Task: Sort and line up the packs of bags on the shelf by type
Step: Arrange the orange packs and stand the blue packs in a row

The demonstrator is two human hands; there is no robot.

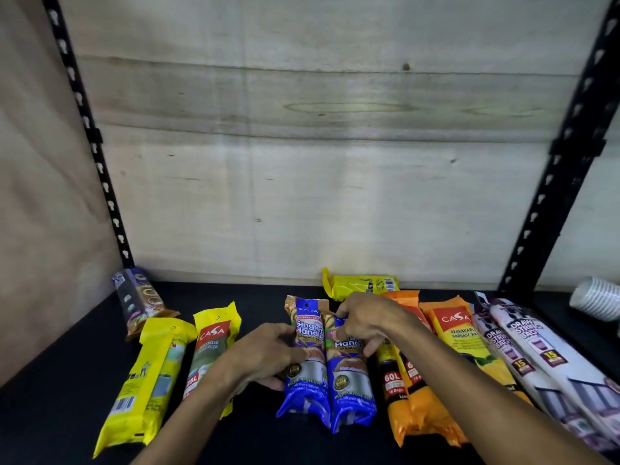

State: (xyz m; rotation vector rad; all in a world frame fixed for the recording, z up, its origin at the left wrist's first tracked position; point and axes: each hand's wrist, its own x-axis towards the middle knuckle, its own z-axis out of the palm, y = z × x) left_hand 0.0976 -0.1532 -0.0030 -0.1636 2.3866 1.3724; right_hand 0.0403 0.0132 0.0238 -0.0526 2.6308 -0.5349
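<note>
Two blue packs lie side by side in the middle of the black shelf. My left hand grips the left blue pack at its side. My right hand rests fingers-down on the upper part of the right blue pack. Two yellow packs lie to the left. Orange packs and an orange-yellow pack lie to the right, partly under my right forearm. Two white drawstring packs lie at the far right. Another yellow pack lies crosswise at the back.
A dark purple-brown pack lies in the back left corner. A stack of white paper cups lies at the right edge. Black perforated uprights frame the bay, with a wooden board behind.
</note>
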